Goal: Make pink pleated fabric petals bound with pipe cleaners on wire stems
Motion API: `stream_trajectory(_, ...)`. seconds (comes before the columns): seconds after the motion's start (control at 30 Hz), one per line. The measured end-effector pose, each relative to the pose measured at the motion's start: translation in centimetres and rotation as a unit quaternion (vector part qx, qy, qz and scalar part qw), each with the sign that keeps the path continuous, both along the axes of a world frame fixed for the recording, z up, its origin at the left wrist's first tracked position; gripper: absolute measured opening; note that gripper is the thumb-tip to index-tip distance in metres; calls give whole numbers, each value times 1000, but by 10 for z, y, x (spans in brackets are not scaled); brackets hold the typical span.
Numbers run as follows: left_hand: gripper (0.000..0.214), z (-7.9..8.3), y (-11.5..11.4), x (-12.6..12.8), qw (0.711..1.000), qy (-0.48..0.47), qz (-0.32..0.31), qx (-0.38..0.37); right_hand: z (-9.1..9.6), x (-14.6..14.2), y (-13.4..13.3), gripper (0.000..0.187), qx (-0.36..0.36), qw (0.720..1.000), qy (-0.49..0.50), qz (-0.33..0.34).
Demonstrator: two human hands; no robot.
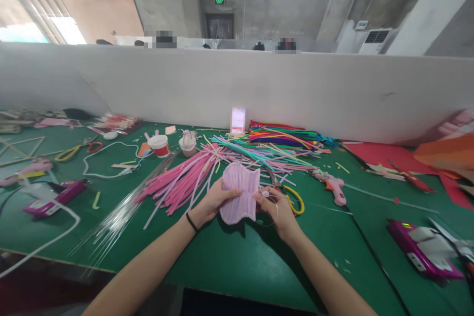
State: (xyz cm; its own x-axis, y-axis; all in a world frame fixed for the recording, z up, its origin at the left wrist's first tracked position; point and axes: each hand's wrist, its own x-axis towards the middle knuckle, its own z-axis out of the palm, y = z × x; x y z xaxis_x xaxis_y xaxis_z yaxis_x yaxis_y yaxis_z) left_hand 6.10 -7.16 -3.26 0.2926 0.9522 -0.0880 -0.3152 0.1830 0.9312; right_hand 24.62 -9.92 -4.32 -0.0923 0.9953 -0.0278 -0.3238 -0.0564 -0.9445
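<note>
Green matting (229,256) covers your bench; your left hand (213,202) and right hand (276,207) both pinch a ribbed lilac sheet (239,192) just above it, before scattered pink pipe cleaners (181,182).

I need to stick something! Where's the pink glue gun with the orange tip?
In the head view, the pink glue gun lies on the green table, just right of the right hand and the yellow-handled scissors, near the red paper.
</note>
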Motion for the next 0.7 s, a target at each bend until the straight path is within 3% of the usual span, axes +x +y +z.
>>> stream_trajectory(0.3,59,-1,1,-1,1000,-9,17,-22,-2,-1,1,31,-14,999,26,34)
stream_trajectory(0.5,53,-2,-1,0,999,-35,-23,-28,-3,1,3,31,-5,998,50,41)
stream_trajectory(0.7,61,1,-5,0,999,-35,-33,-21,-4,0,4,33,-8,999,18,37)
